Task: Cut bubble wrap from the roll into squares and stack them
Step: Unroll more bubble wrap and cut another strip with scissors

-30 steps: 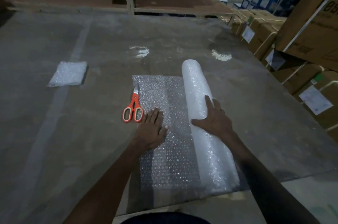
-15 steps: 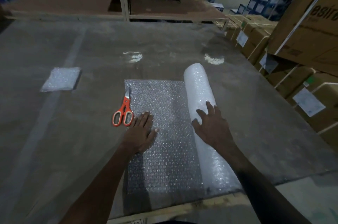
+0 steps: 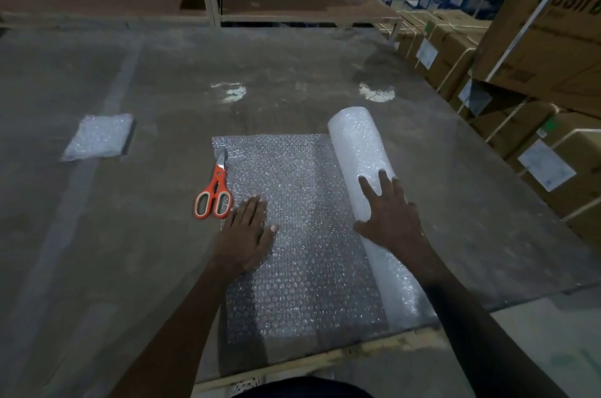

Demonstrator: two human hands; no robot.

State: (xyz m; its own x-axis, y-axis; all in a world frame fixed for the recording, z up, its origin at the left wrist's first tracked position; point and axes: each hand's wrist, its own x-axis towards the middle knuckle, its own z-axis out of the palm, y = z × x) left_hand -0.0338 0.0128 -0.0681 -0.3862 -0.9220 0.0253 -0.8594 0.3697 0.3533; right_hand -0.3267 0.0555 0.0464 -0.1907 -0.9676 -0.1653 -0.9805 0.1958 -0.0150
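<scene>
Scissors [image 3: 214, 190] on counter [image 3: 97, 251] just left of unrolled sheet [image 3: 302, 235], blades pointing away — touching-close to left hand [image 3: 245, 236], flat and released on sheet. Right hand [image 3: 390, 218] spread open on roll [image 3: 367, 176].

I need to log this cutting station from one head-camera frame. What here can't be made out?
- How many squares are in the stack: too small and blurred in the head view to count layers.
- Print on the box labels: too small and dim.
- The sheet under the left hand and the roll under the right hand: covered by the palms.
- Scissors blade tips: blurred against the sheet's edge.
</scene>
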